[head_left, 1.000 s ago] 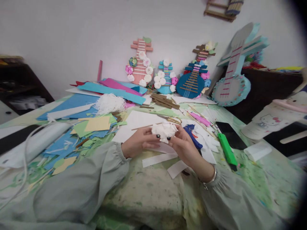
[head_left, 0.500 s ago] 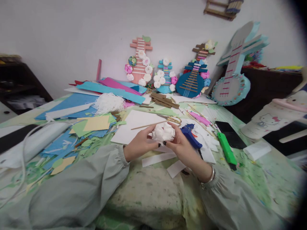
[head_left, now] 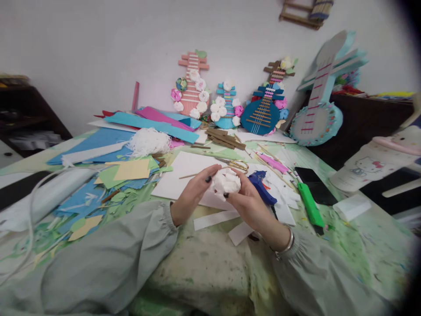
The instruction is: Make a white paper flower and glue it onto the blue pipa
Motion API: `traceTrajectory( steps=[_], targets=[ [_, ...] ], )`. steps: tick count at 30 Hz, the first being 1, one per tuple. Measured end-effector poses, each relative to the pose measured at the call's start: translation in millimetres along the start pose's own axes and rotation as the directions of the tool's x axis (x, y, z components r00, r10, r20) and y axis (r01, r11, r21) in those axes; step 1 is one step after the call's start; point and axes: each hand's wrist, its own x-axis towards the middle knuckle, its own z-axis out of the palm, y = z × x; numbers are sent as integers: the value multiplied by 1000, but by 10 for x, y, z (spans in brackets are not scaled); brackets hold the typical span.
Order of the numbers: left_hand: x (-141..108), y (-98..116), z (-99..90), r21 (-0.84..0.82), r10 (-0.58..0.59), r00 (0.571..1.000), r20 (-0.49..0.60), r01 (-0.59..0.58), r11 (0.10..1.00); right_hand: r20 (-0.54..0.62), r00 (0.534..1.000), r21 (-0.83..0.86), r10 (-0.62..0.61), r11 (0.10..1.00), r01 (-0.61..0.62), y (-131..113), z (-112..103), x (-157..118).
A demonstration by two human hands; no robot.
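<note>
Head view, catalogued left to right. Far left of the fingers: one dark shelf unit (head_left: pixel 29 116), cut off by the frame, contents hard to make out; one white cable (head_left: pixel 32 215). Nearer left: paper scraps (head_left: pixel 133 170), blue, green and cream, overlapping beyond count; one tangle of white string (head_left: pixel 149 141).

Left hand (head_left: pixel 190 194), one: fingers nearly straight, at the flower's left edge; whether they grip cannot be told. Beside them, one thin stick (head_left: pixel 187 176), its course partly hidden by the hand. White paper flower (head_left: pixel 226 182), one, between the two hands, its underside hidden. Right hand (head_left: pixel 248 204), one: fingers curled round the flower's right side, thumb on its front, holding it.

Nearer than the fingers: two white paper strips (head_left: pixel 215 219). Just beyond: one pair of gold-handled scissors (head_left: pixel 242 166). Well beyond: four lute-shaped models (head_left: pixel 259 115), with one brown neck behind the dark blue one, its body hidden. Right of the fingers: one blue glue gun (head_left: pixel 265 191), one green cutter (head_left: pixel 310 206), one black phone (head_left: pixel 315 185), one white cup (head_left: pixel 375 164), cut off at the frame.

Surface: table cover (head_left: pixel 197 270), mottled green, stained. Room: pale wall (head_left: pixel 108 48) behind.
</note>
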Motion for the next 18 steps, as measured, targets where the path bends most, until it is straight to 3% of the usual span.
traceTrajectory(
  steps=[3,6,10,18],
  targets=[
    [35,-24,69,-126,-53,990,-130,37,991,-30,999,143,14,990,-10,25,24,37],
    [6,-78,181,-115,-83,978,-190,62,991,-118,993,188,-9,982,31,93,44,101],
    [-84,-171,280,14,23,991,-132,-21,1000,-242,970,234,-38,967,96,163,88,153],
    [-112,-256,242,229,84,990,-113,-56,972,-266,961,187,-72,975,125,192,128,139]
  ],
)
